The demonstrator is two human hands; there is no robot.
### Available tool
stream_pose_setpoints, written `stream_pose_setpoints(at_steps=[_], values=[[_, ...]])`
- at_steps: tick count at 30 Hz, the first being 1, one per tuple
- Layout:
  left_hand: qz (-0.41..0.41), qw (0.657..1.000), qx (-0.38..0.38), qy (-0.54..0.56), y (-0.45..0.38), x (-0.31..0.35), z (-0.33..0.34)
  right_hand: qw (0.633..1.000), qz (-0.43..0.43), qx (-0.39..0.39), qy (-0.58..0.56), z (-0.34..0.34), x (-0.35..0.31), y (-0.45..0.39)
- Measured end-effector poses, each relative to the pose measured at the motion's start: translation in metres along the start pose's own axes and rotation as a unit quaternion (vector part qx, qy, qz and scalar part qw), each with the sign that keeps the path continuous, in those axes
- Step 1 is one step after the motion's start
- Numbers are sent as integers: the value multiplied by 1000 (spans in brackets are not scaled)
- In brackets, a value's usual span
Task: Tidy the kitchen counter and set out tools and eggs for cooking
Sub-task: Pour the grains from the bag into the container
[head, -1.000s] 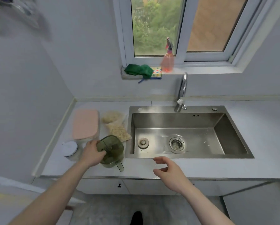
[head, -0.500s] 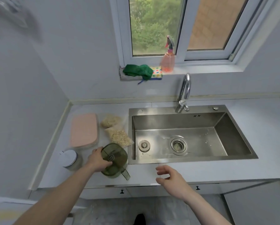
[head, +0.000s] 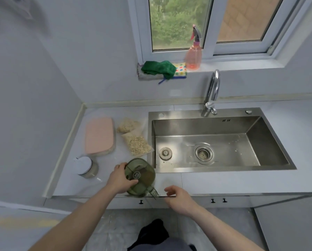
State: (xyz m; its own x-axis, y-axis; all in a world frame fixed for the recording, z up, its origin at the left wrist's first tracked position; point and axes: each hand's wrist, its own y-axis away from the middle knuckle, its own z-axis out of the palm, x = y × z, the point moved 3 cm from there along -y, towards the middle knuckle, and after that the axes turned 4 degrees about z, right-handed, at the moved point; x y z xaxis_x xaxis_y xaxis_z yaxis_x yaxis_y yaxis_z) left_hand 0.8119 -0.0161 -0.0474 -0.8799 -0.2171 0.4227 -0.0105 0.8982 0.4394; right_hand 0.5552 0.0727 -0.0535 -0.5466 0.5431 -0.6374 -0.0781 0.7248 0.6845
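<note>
Left hand (head: 119,180) still gripping green jug (head: 140,176), now nearer counter edge, right hand (head: 178,197) loosely curled, closer.

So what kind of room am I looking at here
Most likely a home kitchen: a stainless steel sink with a curved faucet is set into a pale counter, and cloths and a spray bottle sit on the windowsill.

There is a single wide-angle view, from the person's head, looking forward and steeply down. It stands close over the front edge of the counter (head: 224,183), facing the back wall, with the sink (head: 222,169) just right of centre and the window (head: 207,24) at the top. Both forearms reach in from the bottom edge. Straight lines bow toward the edges.
</note>
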Motion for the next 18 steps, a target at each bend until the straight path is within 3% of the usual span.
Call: stream_pose_setpoints(at_steps=[10, 14, 18], values=[[47, 996, -59, -43, -39, -2, -31, 999, -7, 26, 33, 32, -30, -23], [43, 997, -53, 25, -63, 2, -41, 999, 1, 33, 28, 42, -36, -33], [17, 990, -111, 82, -88, 8, -45, 999, 9, 34, 34, 50, -37, -41]])
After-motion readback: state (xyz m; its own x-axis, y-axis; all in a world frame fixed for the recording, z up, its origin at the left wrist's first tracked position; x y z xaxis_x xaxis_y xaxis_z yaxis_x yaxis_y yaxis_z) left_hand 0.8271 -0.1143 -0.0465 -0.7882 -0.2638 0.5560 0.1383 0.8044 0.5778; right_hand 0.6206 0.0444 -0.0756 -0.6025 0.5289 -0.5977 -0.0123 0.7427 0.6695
